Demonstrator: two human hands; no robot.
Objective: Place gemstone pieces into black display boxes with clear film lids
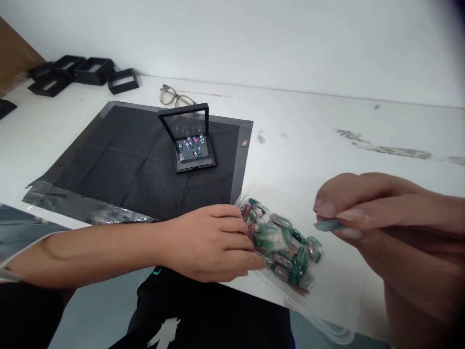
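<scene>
My right hand (385, 228) is raised over the right side of a clear plastic tray (341, 295). A small blue-green press-on nail (329, 225) is pinched between its thumb and fingers. My left hand (218, 242) is closed over the tray's left rim, its fingers reaching over the edge beside the pile. Some fingertips are hidden. Many glossy false nails (285, 242) in green, dark red and clear lie heaped in the tray. Farther back, an open black case (196, 167) with a windowed lid holds several blue decorated nails (191, 145).
The case stands on a black mat (119, 160) taped to the white table (290, 155). Glasses (174, 97) lie behind it. Several black box frames (92, 70) sit at the back left. A pink nail (244, 143) lies at the mat's right edge. The tray overhangs the table's front edge.
</scene>
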